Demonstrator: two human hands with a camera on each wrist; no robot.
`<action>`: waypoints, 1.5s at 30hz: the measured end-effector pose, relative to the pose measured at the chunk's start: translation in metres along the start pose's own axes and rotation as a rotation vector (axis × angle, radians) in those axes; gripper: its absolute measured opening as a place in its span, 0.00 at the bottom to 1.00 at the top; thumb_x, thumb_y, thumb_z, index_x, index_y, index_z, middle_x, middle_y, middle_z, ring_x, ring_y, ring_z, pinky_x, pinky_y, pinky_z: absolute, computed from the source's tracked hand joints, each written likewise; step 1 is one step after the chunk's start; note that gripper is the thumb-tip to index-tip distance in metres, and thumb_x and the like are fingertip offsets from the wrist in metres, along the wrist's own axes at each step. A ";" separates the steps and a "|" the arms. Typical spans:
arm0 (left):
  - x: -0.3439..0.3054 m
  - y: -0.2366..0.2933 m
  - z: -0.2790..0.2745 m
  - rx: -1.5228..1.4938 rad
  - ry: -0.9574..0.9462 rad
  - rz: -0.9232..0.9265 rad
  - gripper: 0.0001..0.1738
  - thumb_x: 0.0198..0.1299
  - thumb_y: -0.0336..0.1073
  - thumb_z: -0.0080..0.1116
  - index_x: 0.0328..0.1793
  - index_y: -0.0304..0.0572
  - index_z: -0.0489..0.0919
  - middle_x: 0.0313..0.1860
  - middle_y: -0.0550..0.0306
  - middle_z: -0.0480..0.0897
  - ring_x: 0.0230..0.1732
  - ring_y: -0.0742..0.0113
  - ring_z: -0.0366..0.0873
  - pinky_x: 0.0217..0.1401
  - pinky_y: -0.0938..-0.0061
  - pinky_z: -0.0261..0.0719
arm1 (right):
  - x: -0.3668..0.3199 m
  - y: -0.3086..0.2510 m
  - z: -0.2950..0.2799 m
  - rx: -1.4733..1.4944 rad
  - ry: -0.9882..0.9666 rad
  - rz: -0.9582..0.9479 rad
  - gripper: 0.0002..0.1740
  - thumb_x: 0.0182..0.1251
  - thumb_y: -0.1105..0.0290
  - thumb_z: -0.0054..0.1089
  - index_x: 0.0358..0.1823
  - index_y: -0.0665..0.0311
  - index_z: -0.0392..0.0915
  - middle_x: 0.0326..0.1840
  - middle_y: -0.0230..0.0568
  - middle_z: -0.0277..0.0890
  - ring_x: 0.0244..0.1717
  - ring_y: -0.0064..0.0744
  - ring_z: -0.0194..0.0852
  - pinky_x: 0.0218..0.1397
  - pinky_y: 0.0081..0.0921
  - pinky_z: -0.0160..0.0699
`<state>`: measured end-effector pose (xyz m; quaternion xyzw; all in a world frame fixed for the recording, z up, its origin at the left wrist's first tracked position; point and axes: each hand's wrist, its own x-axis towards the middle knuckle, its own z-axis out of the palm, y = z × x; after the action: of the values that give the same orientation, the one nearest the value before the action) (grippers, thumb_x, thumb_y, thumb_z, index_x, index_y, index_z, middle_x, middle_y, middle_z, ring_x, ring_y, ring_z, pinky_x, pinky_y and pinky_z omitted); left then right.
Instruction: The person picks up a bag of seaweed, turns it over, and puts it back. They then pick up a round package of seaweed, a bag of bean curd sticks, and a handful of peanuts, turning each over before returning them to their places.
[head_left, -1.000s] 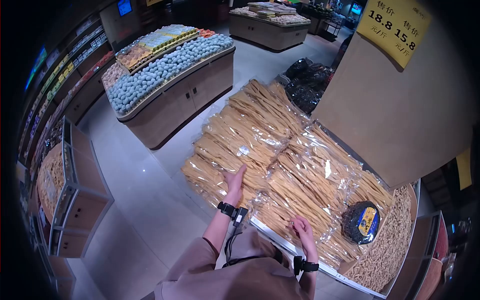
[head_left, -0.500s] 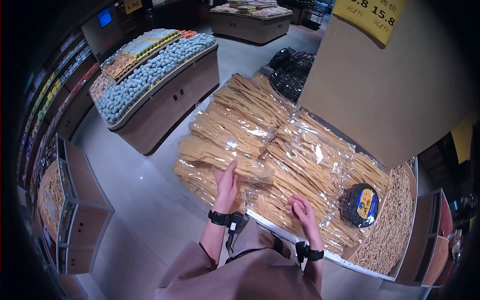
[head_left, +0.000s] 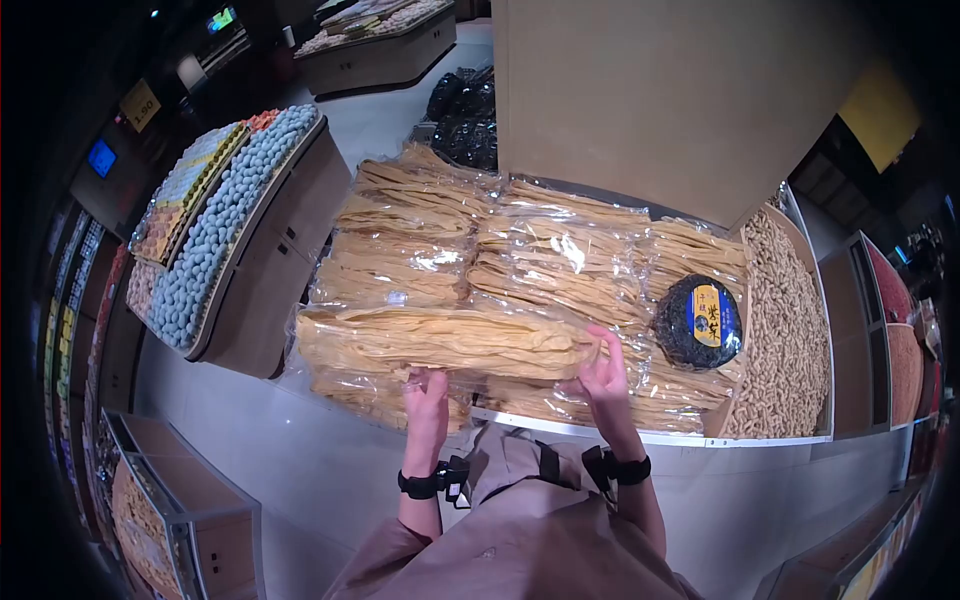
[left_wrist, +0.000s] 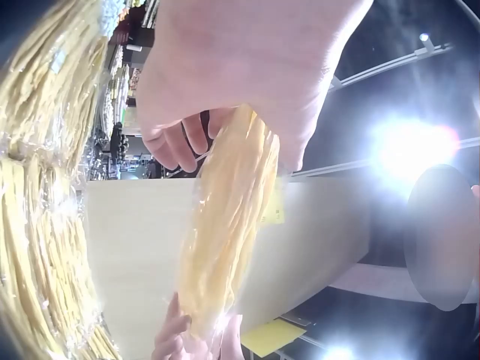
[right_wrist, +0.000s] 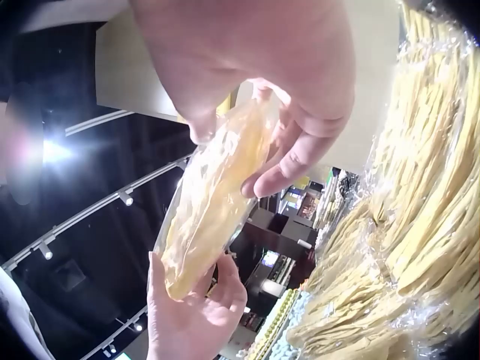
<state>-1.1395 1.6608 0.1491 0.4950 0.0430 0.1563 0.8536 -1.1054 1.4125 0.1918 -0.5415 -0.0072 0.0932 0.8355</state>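
Observation:
A long clear bag of dried bean curd sticks (head_left: 450,342) is held level above the display, crosswise in front of the body. My left hand (head_left: 428,405) grips its near side left of the middle, with fingers curled beneath. At the right end, my right hand (head_left: 606,378) pinches the bag between thumb and fingers. In the left wrist view the bag (left_wrist: 229,217) runs from the left palm to the right hand at the bottom. The right wrist view has the right hand's fingers (right_wrist: 289,161) wrapped round the plastic end. More such bags (head_left: 560,240) lie in rows underneath.
A round dark pack (head_left: 675,320) with a blue and yellow label sits on the bags at right. Beside it is a bin of small pale pieces (head_left: 790,330). A large pillar (head_left: 640,100) stands behind. An egg stand (head_left: 215,240) is at left.
The left hand has lifted the bag off the pile and brought it nearer the body. The right hand, free before, now holds its right end. The head view has turned right.

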 end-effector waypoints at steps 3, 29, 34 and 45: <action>0.001 -0.006 -0.014 -0.130 -0.087 -0.045 0.33 0.65 0.51 0.66 0.70 0.45 0.69 0.66 0.60 0.75 0.65 0.67 0.73 0.71 0.66 0.68 | -0.002 0.003 -0.008 0.003 0.053 -0.102 0.32 0.67 0.82 0.58 0.69 0.62 0.55 0.54 0.46 0.77 0.53 0.28 0.78 0.55 0.27 0.80; -0.001 0.023 0.031 -0.037 0.013 0.128 0.37 0.60 0.47 0.71 0.71 0.48 0.66 0.64 0.62 0.75 0.64 0.68 0.73 0.70 0.66 0.69 | -0.021 -0.045 -0.020 0.025 0.141 0.164 0.39 0.69 0.67 0.64 0.73 0.72 0.51 0.49 0.42 0.75 0.45 0.28 0.80 0.41 0.24 0.86; -0.001 0.030 0.041 -0.157 0.033 0.089 0.38 0.56 0.45 0.76 0.69 0.47 0.67 0.55 0.65 0.77 0.50 0.75 0.75 0.49 0.77 0.73 | -0.024 -0.026 -0.035 0.072 0.304 0.009 0.31 0.61 0.69 0.71 0.61 0.70 0.65 0.46 0.40 0.76 0.40 0.27 0.79 0.37 0.24 0.87; -0.014 0.032 0.024 -0.113 -0.008 0.095 0.43 0.63 0.59 0.63 0.78 0.48 0.60 0.73 0.57 0.68 0.73 0.60 0.65 0.77 0.56 0.61 | -0.039 -0.003 -0.053 0.064 0.398 -0.170 0.33 0.57 0.72 0.72 0.61 0.69 0.65 0.48 0.36 0.76 0.45 0.26 0.77 0.53 0.25 0.79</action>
<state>-1.1543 1.6510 0.1876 0.4481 0.0072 0.1969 0.8720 -1.1372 1.3568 0.1759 -0.5198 0.1153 -0.0861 0.8421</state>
